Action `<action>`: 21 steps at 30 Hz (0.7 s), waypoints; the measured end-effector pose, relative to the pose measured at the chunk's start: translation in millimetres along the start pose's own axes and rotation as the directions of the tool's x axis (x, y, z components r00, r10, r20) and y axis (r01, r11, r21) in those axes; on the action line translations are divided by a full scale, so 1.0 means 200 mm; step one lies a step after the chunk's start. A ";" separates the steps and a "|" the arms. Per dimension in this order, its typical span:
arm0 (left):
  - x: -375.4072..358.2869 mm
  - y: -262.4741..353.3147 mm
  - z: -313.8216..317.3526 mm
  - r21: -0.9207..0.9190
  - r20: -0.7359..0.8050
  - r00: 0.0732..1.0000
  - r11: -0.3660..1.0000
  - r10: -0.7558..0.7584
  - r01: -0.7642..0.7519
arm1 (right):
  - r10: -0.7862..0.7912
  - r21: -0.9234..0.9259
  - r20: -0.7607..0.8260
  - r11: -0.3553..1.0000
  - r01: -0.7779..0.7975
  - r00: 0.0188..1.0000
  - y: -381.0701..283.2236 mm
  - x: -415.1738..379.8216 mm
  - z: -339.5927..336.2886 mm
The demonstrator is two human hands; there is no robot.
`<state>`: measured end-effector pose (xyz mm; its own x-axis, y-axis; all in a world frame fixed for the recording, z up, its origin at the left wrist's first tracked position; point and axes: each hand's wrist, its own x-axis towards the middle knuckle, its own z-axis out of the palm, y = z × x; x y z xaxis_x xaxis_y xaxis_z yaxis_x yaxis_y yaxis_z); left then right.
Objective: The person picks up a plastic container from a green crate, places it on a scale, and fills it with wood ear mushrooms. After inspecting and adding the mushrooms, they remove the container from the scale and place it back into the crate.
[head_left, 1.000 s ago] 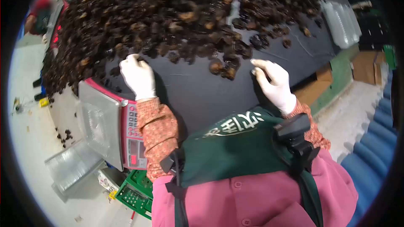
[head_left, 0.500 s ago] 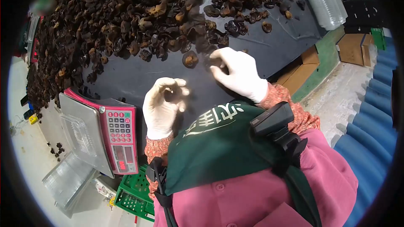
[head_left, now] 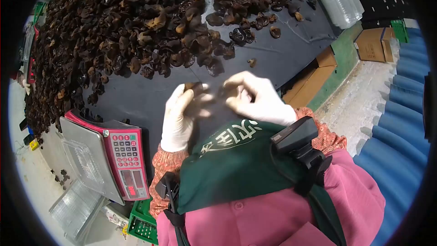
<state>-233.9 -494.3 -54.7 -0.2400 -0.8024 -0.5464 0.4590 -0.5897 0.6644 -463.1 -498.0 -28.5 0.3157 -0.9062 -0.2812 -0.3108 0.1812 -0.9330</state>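
Note:
Brown-black wood ear mushrooms (head_left: 136, 36) lie heaped across the dark tabletop (head_left: 132, 92). My left hand (head_left: 178, 118), in a white glove, pinches a brown wood ear mushroom (head_left: 193, 86) between thumb and fingers; its other fingers are blurred by motion. Close by on the right, my right hand (head_left: 261, 98), also gloved, has its thumb and fingers curled toward each other. A dark smear shows at its fingertips, too blurred to name. One small mushroom piece (head_left: 251, 62) lies on the table just beyond the right hand.
A pink scale (head_left: 125, 155) with a clear plastic tray (head_left: 84, 161) on its pan stands at the left. Stacked clear containers (head_left: 339, 3) sit at the back right. An open cardboard box (head_left: 312, 79) is below the table's right edge, and a green crate (head_left: 143, 223) at lower left.
The loose mushroom in front of the heap has gone from its spot, and a brown one is now at my left fingertips. Both hands have come closer together. The view has shifted slightly.

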 end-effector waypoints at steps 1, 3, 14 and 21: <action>-0.02 -0.03 0.00 -0.273 0.066 0.996 0.959 -0.058 0.074 | -0.011 0.012 0.076 1.000 0.010 0.997 -0.04 0.01 0.03; -0.06 -0.08 -0.01 -0.461 0.109 0.971 0.855 -0.212 0.238 | -0.007 0.073 0.198 0.997 -0.007 0.980 -0.09 0.05 0.04; -0.08 -0.09 -0.05 -0.169 0.133 0.980 0.971 -0.149 0.170 | -0.089 -0.248 -0.054 0.966 0.073 0.995 -0.06 0.17 0.05; -0.05 -0.09 -0.06 -0.382 0.377 0.925 0.899 -0.058 0.212 | -0.150 -0.163 -0.103 0.978 0.132 0.983 -0.10 0.15 0.00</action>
<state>-230.2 -475.2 -66.7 -0.5705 -0.7423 -0.3515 0.6890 -0.6655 0.2871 -447.7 -528.5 -18.0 0.2646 -0.9577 -0.1131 -0.4081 -0.0049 -0.9129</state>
